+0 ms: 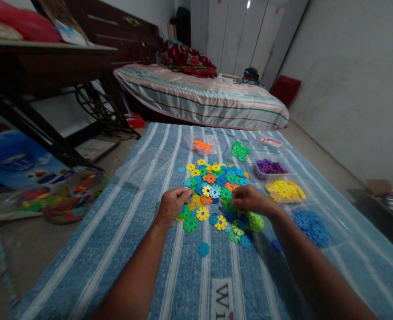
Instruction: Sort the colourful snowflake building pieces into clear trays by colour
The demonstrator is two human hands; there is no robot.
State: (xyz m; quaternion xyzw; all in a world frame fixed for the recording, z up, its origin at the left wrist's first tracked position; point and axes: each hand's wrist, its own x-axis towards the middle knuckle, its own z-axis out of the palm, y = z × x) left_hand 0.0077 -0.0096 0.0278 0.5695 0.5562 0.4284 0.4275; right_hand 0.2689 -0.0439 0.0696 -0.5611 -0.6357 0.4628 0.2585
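A loose pile of flower-shaped plastic discs [214, 192], in yellow, blue, green and orange, lies in the middle of the striped cloth. At the pile's left edge is my left hand [174, 202], thumb and fingertips pinched together; whatever sits between them is too small to make out. My right hand [252, 200] is over the right side of the pile, its fingers curled down among green and dark blue discs. Its fingertips are partly hidden, so I cannot see what they hold. A single blue disc [203, 249] lies apart, nearer to me.
Along the right stand clear containers of purple discs [270, 166], yellow discs [286, 190] and blue discs [310, 226]. Farther back are orange discs [202, 146] and green discs [239, 151] in clear containers. A transparent lid [146, 169] lies left. Beyond is a bed [203, 100].
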